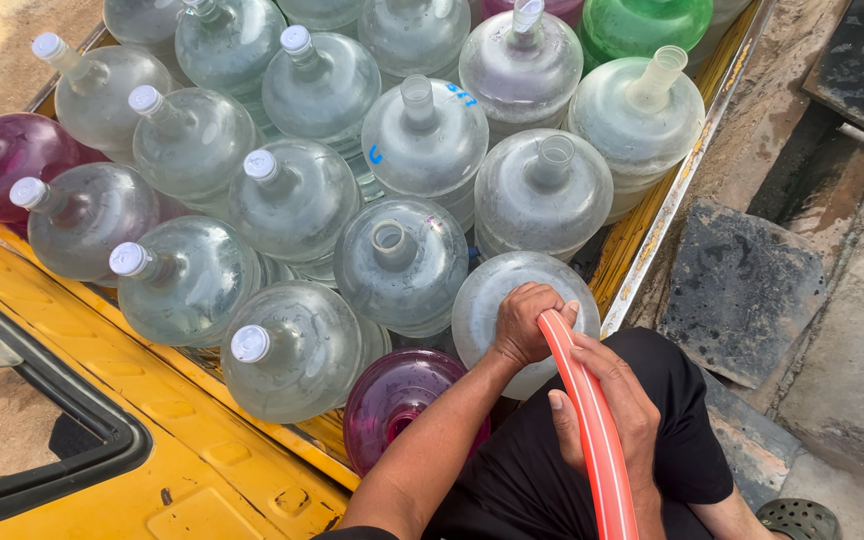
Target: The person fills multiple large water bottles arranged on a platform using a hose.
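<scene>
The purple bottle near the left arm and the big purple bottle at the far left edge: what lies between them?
In the head view, two capped clear bottles lie between the near purple bottle and the far one.

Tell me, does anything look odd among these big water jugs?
Mildly: several clear jugs near the hands stand uncapped while those on the left wear white caps. The left hand and right hand grip an orange hose.

Daylight is falling on a yellow vehicle body (152,440) with a black-edged window (72,440) at the lower left. Sandy ground (2,40) is showing at the upper left, while on the right dark, damp stone slabs (742,290) are lying on dusty, uneven ground (852,380).
</scene>
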